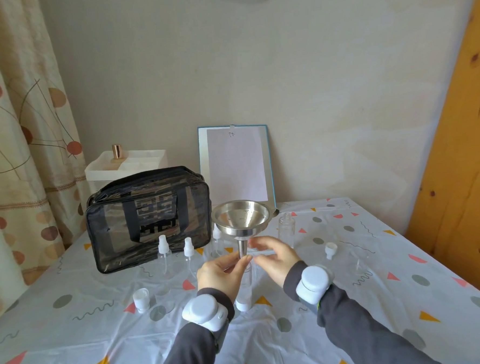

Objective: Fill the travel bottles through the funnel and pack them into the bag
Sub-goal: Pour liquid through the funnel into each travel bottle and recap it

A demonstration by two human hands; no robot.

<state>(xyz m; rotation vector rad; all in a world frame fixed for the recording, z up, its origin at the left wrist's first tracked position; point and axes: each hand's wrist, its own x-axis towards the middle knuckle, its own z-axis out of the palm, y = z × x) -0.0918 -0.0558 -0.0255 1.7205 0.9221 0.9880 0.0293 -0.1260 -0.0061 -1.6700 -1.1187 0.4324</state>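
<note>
Head view: at a table (381, 299) spread with a confetti-print cloth, a black see-through bag (148, 215) stands upright at the far left. It appears zipped, and it is close enough to take the bottles once they are filled. At centre, a steel funnel (242, 217) sits with its stem down in the mouth of a clear travel bottle (247, 280), evidently being seated so that liquid will run in without spilling. The left hand (220, 273) pinches the stem between thumb and fingertips, steadying the top-heavy bowl. The right hand (274, 257) curves in beside the stem from the other side; whether it grips or only guards cannot be told. Two capped spray bottles (164, 252) wait just in front of the bag, and an open-necked bottle (286, 229) stands right of the funnel. Loose white caps (141, 297) lie to either side, set off so the necks are free. No liquid is visible in the funnel, and pouring looks yet to begin.
</note>
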